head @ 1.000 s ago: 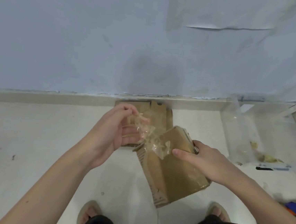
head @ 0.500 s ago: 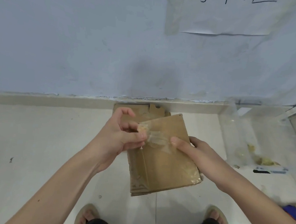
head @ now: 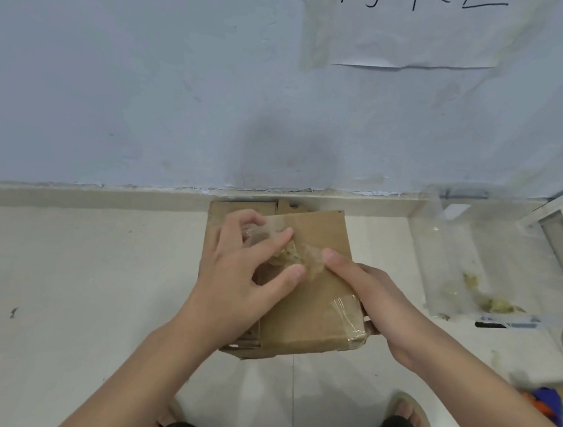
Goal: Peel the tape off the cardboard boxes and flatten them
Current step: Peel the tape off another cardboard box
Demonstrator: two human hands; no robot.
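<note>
mid-peel: left hand [head: 232, 277] fingers pinch crumpled tape wad [head: 271, 236], right hand [head: 378, 298] grips flattened box [head: 316, 306] held above floor [head: 59, 295], w/ another box underneath. next: pull off corner tape strip [head: 349, 313].

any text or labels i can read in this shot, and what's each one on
Paper sheet taped to the wall: large handwritten black strokes, cut off by the top edge of the frame, so not readable.
Cardboard box held in both hands: no print visible.
Flat dark-and-light item on the floor at right: any marking is too small and blurred to read.
No other text shows.
</note>
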